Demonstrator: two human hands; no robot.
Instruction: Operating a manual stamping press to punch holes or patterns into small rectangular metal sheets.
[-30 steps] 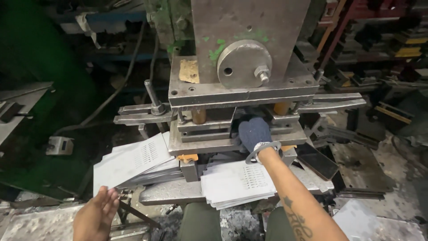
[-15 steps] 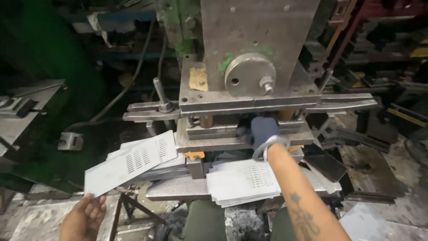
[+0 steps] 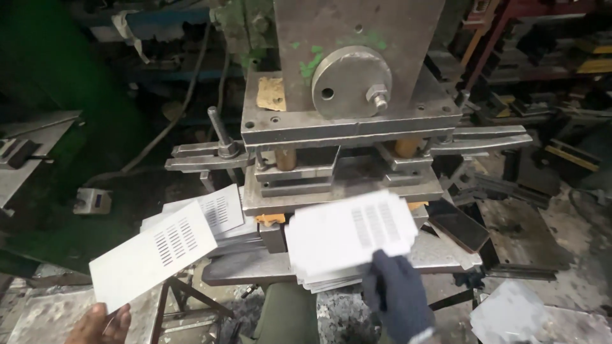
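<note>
Bare left hand (image 3: pixel 99 323) is pinching a slotted white plate (image 3: pixel 153 255); gloved right hand (image 3: pixel 396 296) is gripping another plate (image 3: pixel 350 234) at the press bed's (image 3: pixel 255 271) front edge, risking crushed fingers.

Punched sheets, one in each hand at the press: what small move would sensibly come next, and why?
Probably lay the left hand's slotted sheet on the left stack. It is already punched and hangs just beside that pile, while the gloved right hand lifts another sheet before the empty die gap.
</note>
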